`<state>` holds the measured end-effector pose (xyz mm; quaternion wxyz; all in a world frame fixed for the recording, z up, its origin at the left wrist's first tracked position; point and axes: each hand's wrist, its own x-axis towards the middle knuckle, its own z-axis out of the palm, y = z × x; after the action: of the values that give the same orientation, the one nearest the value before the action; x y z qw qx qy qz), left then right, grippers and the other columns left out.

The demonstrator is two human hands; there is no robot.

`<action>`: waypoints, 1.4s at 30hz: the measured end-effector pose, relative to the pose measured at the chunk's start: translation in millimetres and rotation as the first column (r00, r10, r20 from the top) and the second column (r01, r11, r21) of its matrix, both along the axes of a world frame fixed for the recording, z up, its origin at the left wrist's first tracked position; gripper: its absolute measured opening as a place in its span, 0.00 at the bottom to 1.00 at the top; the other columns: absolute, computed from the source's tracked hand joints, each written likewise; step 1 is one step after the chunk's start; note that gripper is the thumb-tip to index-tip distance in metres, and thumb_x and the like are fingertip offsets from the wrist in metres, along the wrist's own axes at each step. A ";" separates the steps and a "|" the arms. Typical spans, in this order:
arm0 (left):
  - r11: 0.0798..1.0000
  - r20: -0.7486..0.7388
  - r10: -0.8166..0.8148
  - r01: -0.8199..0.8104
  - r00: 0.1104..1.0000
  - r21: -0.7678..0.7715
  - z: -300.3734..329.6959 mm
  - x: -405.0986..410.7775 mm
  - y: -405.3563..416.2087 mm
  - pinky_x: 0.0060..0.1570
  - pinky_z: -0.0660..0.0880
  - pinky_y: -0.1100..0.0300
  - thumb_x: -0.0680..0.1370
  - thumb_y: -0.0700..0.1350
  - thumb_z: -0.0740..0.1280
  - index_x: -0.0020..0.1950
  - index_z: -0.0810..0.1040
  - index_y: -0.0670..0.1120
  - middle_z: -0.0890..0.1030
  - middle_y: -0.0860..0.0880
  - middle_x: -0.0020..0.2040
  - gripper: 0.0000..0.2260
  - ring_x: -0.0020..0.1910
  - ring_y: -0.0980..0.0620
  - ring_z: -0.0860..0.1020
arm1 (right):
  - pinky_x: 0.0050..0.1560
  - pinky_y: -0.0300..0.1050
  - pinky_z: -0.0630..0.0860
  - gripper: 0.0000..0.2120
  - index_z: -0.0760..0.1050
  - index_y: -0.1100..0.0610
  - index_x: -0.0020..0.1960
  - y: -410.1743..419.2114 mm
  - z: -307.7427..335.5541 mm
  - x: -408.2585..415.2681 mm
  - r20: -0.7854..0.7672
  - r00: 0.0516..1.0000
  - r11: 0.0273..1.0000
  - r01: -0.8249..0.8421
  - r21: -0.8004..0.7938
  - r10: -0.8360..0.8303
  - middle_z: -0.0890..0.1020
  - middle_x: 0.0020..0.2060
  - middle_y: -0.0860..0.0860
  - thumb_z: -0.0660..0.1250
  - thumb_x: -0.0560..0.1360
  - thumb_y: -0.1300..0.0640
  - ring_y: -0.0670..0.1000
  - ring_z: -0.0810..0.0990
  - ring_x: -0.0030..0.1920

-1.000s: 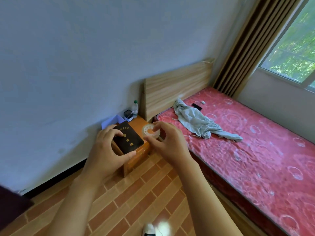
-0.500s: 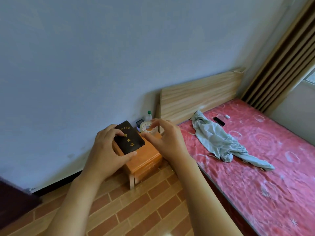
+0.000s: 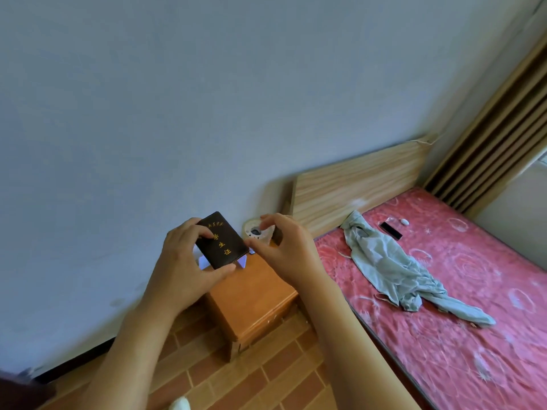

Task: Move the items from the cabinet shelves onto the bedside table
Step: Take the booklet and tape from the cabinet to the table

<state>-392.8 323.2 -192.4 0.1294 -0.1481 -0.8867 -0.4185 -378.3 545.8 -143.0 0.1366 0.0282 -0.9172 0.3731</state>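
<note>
My left hand [image 3: 183, 267] grips a dark booklet [image 3: 222, 241] with gold characters on its cover, thumb on the near edge and fingers on the far edge. My right hand [image 3: 284, 250] pinches a whitish tape roll [image 3: 256, 232] between thumb and fingers. Both items hover over the back part of the orange wooden bedside table [image 3: 251, 300], close to the wall. A pale blue sheet [image 3: 241, 261] lies on the table under the booklet, mostly hidden by it.
To the right of the table is a bed with a red patterned mattress [image 3: 444, 321] and a wooden headboard [image 3: 355, 184]. A grey-green cloth [image 3: 393, 270], a black flat device [image 3: 390, 230] and a small white object [image 3: 404, 221] lie on it. The floor is brick-patterned [image 3: 236, 380].
The table and bed have shifted in view as I came nearer. Both hands, still holding the booklet and tape roll, now sit over the table's back end near the wall.
</note>
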 end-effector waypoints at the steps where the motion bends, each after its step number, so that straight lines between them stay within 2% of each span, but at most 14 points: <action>1: 1.000 -0.013 -0.014 0.014 1.000 0.006 1.4 -16.0 -7.0 0.60 0.66 0.63 0.65 0.53 0.85 0.61 0.74 0.54 0.69 0.61 0.69 0.31 0.69 0.55 0.68 | 0.49 0.37 0.73 0.14 0.78 0.44 0.51 -7.4 3.3 -13.1 0.005 1.000 1.000 0.006 -0.001 -0.006 0.83 0.56 0.42 0.78 0.73 0.41 0.43 0.79 0.53; 4: 0.998 -0.016 -0.051 0.051 0.999 0.021 3.9 -59.6 -23.8 0.59 0.68 0.62 0.65 0.55 0.85 0.60 0.73 0.56 0.71 0.58 0.71 0.30 0.69 0.55 0.68 | 0.48 0.34 0.70 0.13 0.78 0.44 0.51 -27.0 10.8 -49.5 0.005 1.000 1.000 0.026 -0.008 -0.026 0.81 0.55 0.39 0.78 0.72 0.42 0.40 0.77 0.52; 10: 0.992 0.033 -0.123 0.122 0.992 0.031 -20.8 -125.0 -44.6 0.59 0.69 0.62 0.65 0.56 0.84 0.61 0.73 0.55 0.72 0.58 0.71 0.30 0.68 0.58 0.68 | 0.52 0.26 0.69 0.14 0.80 0.48 0.54 -44.4 -7.7 -98.1 0.042 0.995 0.996 0.085 0.021 -0.086 0.82 0.57 0.39 0.79 0.73 0.43 0.41 0.78 0.59; 14: 0.991 0.121 -0.131 0.131 0.984 0.013 -55.5 -147.3 -46.4 0.60 0.65 0.63 0.65 0.56 0.84 0.61 0.73 0.54 0.68 0.61 0.70 0.30 0.68 0.60 0.64 | 0.50 0.34 0.72 0.13 0.81 0.49 0.52 -44.6 -36.8 -118.9 0.082 0.989 0.993 0.118 0.030 -0.120 0.84 0.53 0.43 0.79 0.73 0.45 0.44 0.79 0.54; 17: 0.991 0.202 -0.134 0.137 0.970 0.001 -81.7 -157.9 -42.5 0.62 0.64 0.62 0.64 0.54 0.85 0.60 0.74 0.53 0.68 0.60 0.71 0.30 0.71 0.56 0.66 | 0.55 0.41 0.76 0.14 0.81 0.48 0.54 -41.9 -61.9 -132.9 0.165 0.979 0.993 0.116 0.029 -0.119 0.83 0.55 0.43 0.78 0.73 0.43 0.44 0.79 0.57; 21: 0.991 0.285 -0.122 0.130 0.951 -0.009 -115.5 -172.3 -34.5 0.60 0.63 0.74 0.64 0.53 0.85 0.59 0.74 0.55 0.69 0.59 0.72 0.29 0.72 0.56 0.65 | 0.60 0.46 0.76 0.14 0.81 0.49 0.56 -33.4 -93.3 -152.1 0.243 0.965 0.994 0.109 -0.008 -0.104 0.83 0.58 0.44 0.78 0.74 0.45 0.46 0.79 0.61; 24: 0.993 0.325 -0.097 0.111 0.941 -0.025 -140.6 -183.3 -23.5 0.65 0.64 0.64 0.63 0.53 0.85 0.59 0.75 0.55 0.69 0.57 0.74 0.30 0.73 0.55 0.66 | 0.60 0.45 0.75 0.13 0.81 0.48 0.54 -20.3 -123.0 -170.1 0.294 0.954 0.997 0.076 -0.031 -0.063 0.83 0.57 0.45 0.78 0.74 0.45 0.46 0.78 0.61; 26: 0.995 0.350 -0.080 0.097 0.933 -0.031 -156.1 -188.1 -15.3 0.66 0.64 0.60 0.64 0.53 0.85 0.59 0.74 0.54 0.69 0.58 0.73 0.30 0.71 0.58 0.65 | 0.58 0.43 0.75 0.12 0.80 0.47 0.53 -10.0 -142.8 -182.6 0.311 0.950 0.999 0.045 -0.027 -0.035 0.83 0.56 0.44 0.78 0.74 0.45 0.45 0.79 0.61; 28: 0.996 0.390 -0.062 0.083 0.919 -0.036 -171.4 -190.2 -6.9 0.65 0.64 0.61 0.65 0.54 0.85 0.60 0.74 0.55 0.67 0.60 0.73 0.29 0.68 0.65 0.63 | 0.58 0.41 0.74 0.12 0.79 0.47 0.52 0.2 -160.3 -192.7 0.329 0.944 0.999 0.028 -0.037 -0.015 0.83 0.56 0.43 0.79 0.74 0.46 0.45 0.78 0.61; 29: 0.996 0.407 -0.061 0.085 0.911 -0.040 -180.5 -191.6 -2.5 0.65 0.65 0.61 0.65 0.55 0.84 0.60 0.73 0.56 0.67 0.61 0.73 0.29 0.68 0.65 0.63 | 0.59 0.41 0.74 0.12 0.79 0.47 0.52 5.0 -168.3 -197.1 0.334 0.943 0.999 0.019 -0.046 -0.002 0.83 0.57 0.43 0.79 0.74 0.46 0.44 0.78 0.61; 32: 0.994 0.451 -0.059 0.092 0.891 -0.053 -210.7 -197.1 13.2 0.67 0.66 0.59 0.64 0.56 0.84 0.59 0.73 0.58 0.68 0.58 0.74 0.29 0.72 0.57 0.67 | 0.59 0.34 0.69 0.12 0.79 0.46 0.52 20.3 -198.5 -209.2 0.363 0.932 0.998 -0.003 -0.062 0.026 0.83 0.58 0.41 0.79 0.74 0.47 0.43 0.77 0.62; 34: 0.995 0.466 -0.052 0.084 0.883 -0.048 -231.1 -199.4 24.6 0.69 0.65 0.59 0.64 0.55 0.83 0.59 0.73 0.57 0.68 0.58 0.74 0.29 0.74 0.56 0.65 | 0.60 0.30 0.67 0.12 0.78 0.44 0.51 27.9 -219.8 -214.9 0.393 0.919 0.997 -0.015 -0.078 0.045 0.83 0.60 0.41 0.79 0.74 0.48 0.42 0.76 0.64; 38: 0.995 0.479 -0.031 0.075 0.877 -0.073 -275.9 -206.7 40.8 0.69 0.61 0.62 0.64 0.55 0.84 0.59 0.73 0.57 0.66 0.61 0.73 0.30 0.75 0.57 0.64 | 0.60 0.29 0.65 0.11 0.79 0.45 0.51 39.8 -271.1 -227.3 0.432 0.900 0.995 -0.013 -0.097 0.054 0.82 0.62 0.41 0.79 0.73 0.47 0.42 0.76 0.65; 42: 0.992 0.498 -0.021 0.080 0.867 -0.096 -324.3 -217.6 46.5 0.69 0.64 0.59 0.64 0.54 0.85 0.60 0.74 0.54 0.69 0.55 0.75 0.30 0.74 0.54 0.65 | 0.62 0.33 0.67 0.11 0.78 0.44 0.50 43.9 -330.0 -236.8 0.461 0.884 0.994 -0.040 -0.099 0.081 0.82 0.63 0.42 0.79 0.74 0.46 0.42 0.76 0.65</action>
<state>-610.4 369.7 -516.7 -0.1219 -0.0661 -0.9083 -0.3947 -615.1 589.7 -472.9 -0.0973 -0.0391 -0.9048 0.4128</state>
